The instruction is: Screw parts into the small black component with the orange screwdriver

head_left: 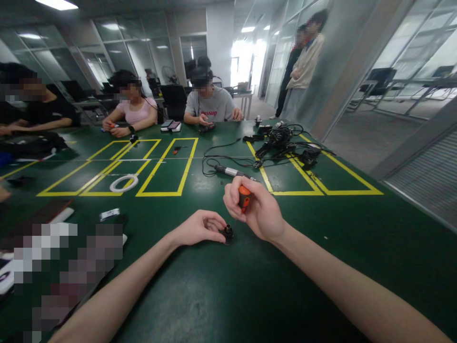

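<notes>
My left hand grips a small black part with a brass-coloured, round metal top, low over the green table. Thumb and fingers close on its left side. In my right hand is a screwdriver with an orange and black handle, the fingers wrapped round it. Its thin shaft points down beside the black part; whether the tip touches it I cannot tell. Just beyond my right hand lies a grey and black pen-shaped electric tool with a cable.
A heap of black cables lies at the back right. A white ring rests by yellow tape outlines. Blurred-out flat items occupy the left. Several people sit across the table, one in a grey shirt; two stand at the right.
</notes>
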### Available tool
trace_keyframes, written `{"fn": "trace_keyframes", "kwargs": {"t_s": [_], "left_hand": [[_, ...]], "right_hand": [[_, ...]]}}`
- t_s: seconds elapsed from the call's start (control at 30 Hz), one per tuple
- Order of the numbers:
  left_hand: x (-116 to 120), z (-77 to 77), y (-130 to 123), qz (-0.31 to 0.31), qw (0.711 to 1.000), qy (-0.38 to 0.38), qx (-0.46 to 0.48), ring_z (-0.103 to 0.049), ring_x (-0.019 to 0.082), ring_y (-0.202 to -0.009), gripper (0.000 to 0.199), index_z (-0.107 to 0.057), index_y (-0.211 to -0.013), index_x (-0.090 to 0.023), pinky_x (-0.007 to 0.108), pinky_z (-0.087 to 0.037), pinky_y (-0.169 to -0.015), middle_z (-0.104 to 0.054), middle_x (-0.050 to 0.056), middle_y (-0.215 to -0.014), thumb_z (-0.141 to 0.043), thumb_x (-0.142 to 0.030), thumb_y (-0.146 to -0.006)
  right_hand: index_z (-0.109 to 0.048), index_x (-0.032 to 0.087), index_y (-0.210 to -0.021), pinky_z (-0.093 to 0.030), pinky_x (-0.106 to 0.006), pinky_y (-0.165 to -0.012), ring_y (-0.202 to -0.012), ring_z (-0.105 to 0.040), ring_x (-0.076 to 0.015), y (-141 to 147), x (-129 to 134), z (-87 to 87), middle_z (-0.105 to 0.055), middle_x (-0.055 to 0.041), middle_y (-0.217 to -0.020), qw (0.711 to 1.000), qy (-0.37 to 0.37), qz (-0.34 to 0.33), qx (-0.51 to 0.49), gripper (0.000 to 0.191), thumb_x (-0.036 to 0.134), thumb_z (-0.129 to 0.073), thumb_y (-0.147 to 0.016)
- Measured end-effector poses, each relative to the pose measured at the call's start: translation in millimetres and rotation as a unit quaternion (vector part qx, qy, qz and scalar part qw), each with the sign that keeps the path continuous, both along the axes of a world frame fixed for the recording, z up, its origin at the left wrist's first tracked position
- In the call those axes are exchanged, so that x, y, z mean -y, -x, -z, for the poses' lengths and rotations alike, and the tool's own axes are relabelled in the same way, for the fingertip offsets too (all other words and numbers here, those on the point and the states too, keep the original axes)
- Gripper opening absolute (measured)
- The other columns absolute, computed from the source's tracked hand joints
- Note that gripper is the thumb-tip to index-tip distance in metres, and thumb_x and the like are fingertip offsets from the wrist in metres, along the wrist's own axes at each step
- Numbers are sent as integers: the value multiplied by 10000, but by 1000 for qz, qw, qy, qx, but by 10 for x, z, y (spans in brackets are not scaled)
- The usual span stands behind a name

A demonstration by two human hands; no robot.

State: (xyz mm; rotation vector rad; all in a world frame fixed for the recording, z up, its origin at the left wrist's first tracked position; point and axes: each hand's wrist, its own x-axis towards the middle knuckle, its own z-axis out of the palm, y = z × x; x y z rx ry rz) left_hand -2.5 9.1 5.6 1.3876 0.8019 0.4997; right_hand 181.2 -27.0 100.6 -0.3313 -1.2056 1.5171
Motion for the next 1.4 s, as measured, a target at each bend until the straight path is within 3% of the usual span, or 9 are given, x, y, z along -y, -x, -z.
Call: {"fn": "trace_keyframes", "kwargs": {"t_s": [0.13,0.23,0.37,0.47,0.63,0.87,1.07,1.23,1.4], "left_hand": [[-15,-6,29,15,1000,15,1,-728,136,-754,437,-768,-966,-112,263,-557,-767,-801,67,-896,-954,-244,-593],[-1,-27,37,22,1000,-13,-9,-695,120,-692,443,-766,-1020,-101,237,-528,-696,-777,43,-802,-930,-253,-638],[45,-52,11,29,999,-22,2,-659,95,-661,616,-699,-1197,-121,220,-512,-670,-766,24,-834,-930,-223,-636],[69,-35,-8,6,999,-32,8,-662,92,-665,588,-678,-1124,-124,214,-514,-650,-767,44,-909,-945,-227,-610],[69,5,-6,1,997,-79,-21,-668,108,-679,443,-700,-970,-113,221,-517,-655,-738,36,-816,-935,-269,-627],[78,1,-9,-6,996,-84,-21,-646,107,-634,439,-702,-952,-115,219,-507,-630,-705,1,-699,-931,-297,-624],[77,13,3,-6,994,-104,-45,-641,117,-643,455,-753,-1001,-105,230,-509,-633,-706,19,-714,-917,-346,-652],[84,-5,0,12,992,-117,-51,-648,117,-668,463,-745,-1071,-108,242,-528,-666,-732,36,-792,-883,-343,-696],[113,-14,-25,-7,991,-127,-31,-650,114,-662,507,-699,-1084,-135,237,-525,-632,-739,37,-873,-906,-313,-656]], "right_hand": [[-548,184,-674,-224,-220,-423,-431,-317,-72,5,18,7,-425,60,-500,1000,10,-7,3,407,481,-560,-952],[-531,201,-785,-193,-208,-421,-423,-264,-66,5,45,-6,-422,83,-515,1000,11,-16,-4,345,508,-578,-935],[-449,232,-837,-183,-194,-420,-411,-234,-52,2,52,-33,-476,95,-574,1000,18,-12,-20,287,448,-621,-917],[-488,208,-780,-212,-202,-420,-416,-310,-49,3,38,-43,-522,65,-614,1000,8,-5,-20,302,437,-620,-927],[-563,180,-666,-251,-223,-417,-410,-370,-69,12,38,-34,-476,48,-529,1000,6,6,7,440,523,-618,-937],[-498,221,-807,-193,-205,-428,-416,-224,-67,-3,65,-30,-399,101,-487,1000,8,-22,-11,325,502,-620,-916],[-490,215,-771,-224,-201,-409,-418,-320,-67,-5,54,-46,-497,71,-544,1000,-4,-7,-2,284,415,-620,-925],[-539,186,-634,-258,-222,-420,-427,-341,-73,1,52,-57,-442,50,-506,1000,-15,-17,11,441,485,-585,-954],[-518,216,-784,-219,-220,-437,-418,-264,-74,2,60,-47,-420,87,-491,1000,2,-11,-1,336,506,-610,-929]]}}
